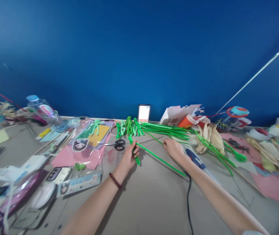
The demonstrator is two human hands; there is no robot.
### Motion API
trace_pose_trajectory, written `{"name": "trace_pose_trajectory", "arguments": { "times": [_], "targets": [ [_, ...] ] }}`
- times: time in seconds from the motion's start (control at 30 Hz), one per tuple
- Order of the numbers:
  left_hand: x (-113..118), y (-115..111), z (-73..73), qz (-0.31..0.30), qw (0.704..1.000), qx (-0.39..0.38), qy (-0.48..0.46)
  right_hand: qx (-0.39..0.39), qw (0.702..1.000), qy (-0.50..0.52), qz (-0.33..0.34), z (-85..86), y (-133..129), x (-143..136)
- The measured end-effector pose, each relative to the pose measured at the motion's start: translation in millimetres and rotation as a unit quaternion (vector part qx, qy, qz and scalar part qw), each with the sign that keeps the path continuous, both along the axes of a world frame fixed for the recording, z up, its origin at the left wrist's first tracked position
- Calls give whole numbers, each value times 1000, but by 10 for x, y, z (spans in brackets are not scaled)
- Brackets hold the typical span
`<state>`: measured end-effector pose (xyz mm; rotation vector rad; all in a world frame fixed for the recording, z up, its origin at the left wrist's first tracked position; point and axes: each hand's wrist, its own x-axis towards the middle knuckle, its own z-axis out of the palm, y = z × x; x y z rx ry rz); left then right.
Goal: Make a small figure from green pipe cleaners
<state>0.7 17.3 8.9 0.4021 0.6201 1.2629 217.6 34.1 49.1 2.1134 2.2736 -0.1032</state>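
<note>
Clear plastic bottle with a pale blue cap (33, 98), standing at ten o'clock from my left hand; white rounded computer mouse (43, 195), at eight o'clock. Flat pink paper sheets (66, 158), partly under clear plastic, lie at nine o'clock, and black-handled metal scissors (119, 145) at ten o'clock, nearer the fingers. My left hand (131, 155), with a dark red beaded bracelet (115, 180) at the wrist, grasps a bright green, fuzzy craft stem (137, 160), which shows above and below my fingers. Twisted green fuzzy figures (129, 126) stand at its twelve o'clock. A long, straight green fuzzy stem (162, 160) runs from my left fingertips toward four o'clock; whether both are one piece, I cannot tell. A heap of loose green stems (170, 130) lies at twelve o'clock from my right hand (172, 147). That hand rests low over the grey tabletop (154, 202), its fingers curled under and hidden; I cannot tell whether it grips anything. A red paper cup (185, 122) lies at its one o'clock, a blue glue gun (194, 157) at four o'clock, close beside the forearm, and beige dried husks (216, 140) at three o'clock.
</note>
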Motion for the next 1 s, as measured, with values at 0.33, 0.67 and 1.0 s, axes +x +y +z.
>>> {"name": "trace_pose_trajectory", "arguments": {
  "times": [0.33, 0.67, 1.0],
  "targets": [
    [-19, 12, 17, 0, 999, -24, -27, 46, 998, -43, 2, 298, 484, 160],
    [-32, 23, -11, 3, 998, -40, -47, 16, 959, 268, 91, 86, -190, -32],
    [-13, -22, 45, 8, 1000, -2, -21, -28, 770, 637, 15, 135, -530, -186]
  ]
}}
